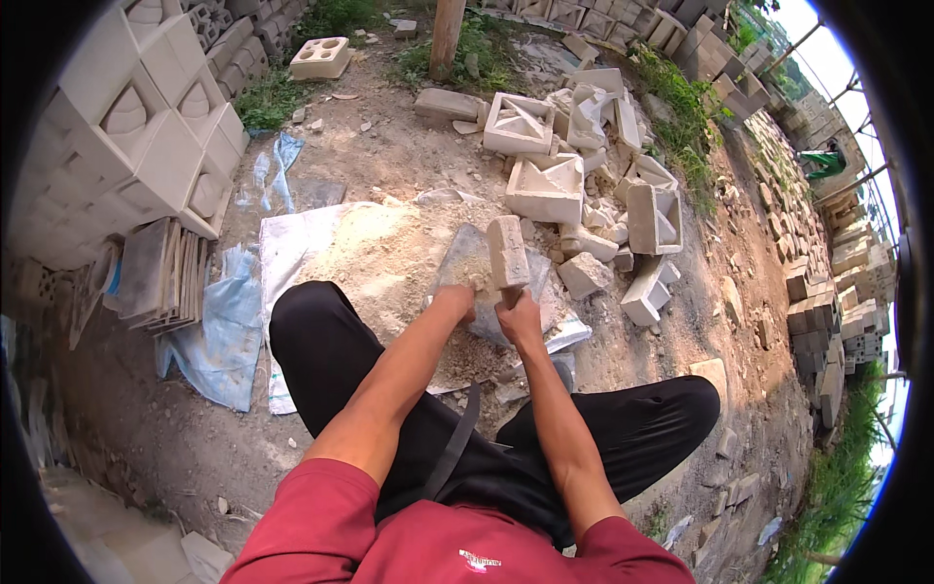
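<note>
My right hand is wrapped round the short handle of a mallet. The mallet's blocky head is coated in pale dust and points away from me, above a flat grey slab. Just left of it, my left hand is down low at the slab, its fingers curled and mostly turned out of sight. Whatever they hold is hidden. Crushed pale rubble covers part of the slab and spreads to its left over a white woven sack.
Broken moulded blocks lie heaped ahead to the right. Stacked blocks rise at the left, beside thin leaning boards and a blue sheet. A wooden post stands at the back, near a block with holes.
</note>
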`<state>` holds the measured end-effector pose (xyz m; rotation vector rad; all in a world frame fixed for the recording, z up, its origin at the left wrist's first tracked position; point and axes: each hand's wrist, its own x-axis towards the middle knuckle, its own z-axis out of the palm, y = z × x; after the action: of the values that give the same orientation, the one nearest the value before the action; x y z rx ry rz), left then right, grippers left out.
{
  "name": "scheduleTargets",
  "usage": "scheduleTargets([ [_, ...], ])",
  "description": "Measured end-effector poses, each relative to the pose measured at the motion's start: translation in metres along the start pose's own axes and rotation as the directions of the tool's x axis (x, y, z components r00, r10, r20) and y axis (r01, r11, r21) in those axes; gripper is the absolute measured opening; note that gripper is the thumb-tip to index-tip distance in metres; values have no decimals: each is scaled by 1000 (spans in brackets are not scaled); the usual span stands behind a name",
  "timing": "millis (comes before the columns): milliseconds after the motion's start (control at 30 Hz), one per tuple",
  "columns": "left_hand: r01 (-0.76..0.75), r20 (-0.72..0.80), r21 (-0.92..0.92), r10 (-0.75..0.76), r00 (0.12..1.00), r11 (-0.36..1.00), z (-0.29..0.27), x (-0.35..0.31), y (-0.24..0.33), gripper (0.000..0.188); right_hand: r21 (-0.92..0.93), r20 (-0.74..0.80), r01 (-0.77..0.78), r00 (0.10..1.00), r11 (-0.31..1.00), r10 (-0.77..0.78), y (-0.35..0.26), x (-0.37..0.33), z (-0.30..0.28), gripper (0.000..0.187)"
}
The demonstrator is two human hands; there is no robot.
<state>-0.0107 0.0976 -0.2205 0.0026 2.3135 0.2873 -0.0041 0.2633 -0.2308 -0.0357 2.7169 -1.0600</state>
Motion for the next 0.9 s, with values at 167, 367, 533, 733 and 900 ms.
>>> scheduleTargets([
  [167, -14, 0, -34, 14, 1000, 999, -7, 1, 11, 75, -52, 4, 7, 1000, 999, -7, 33, -3, 5, 52],
  [367, 9, -22, -15, -9, 1000, 1000, 6, 10, -2, 79, -45, 49, -20, 999, 999, 22, 10, 5, 0, 50],
  [533, 19, -42, -35, -21, 999, 999, 11, 12, -11, 83, -75, -52, -62, 997, 995, 59, -2, -8, 16, 53],
  [733, -57, -36, -41, 55, 998, 998, -4, -8, -3, 85, -127, 175, -51, 982, 991, 73, 9, 13, -5, 52],
  [900, 57, -179, -385, -135, 974, 921, -35, -24, -37, 85, 12, 32, -11, 999, 1000, 11, -40, -14, 5, 52],
])
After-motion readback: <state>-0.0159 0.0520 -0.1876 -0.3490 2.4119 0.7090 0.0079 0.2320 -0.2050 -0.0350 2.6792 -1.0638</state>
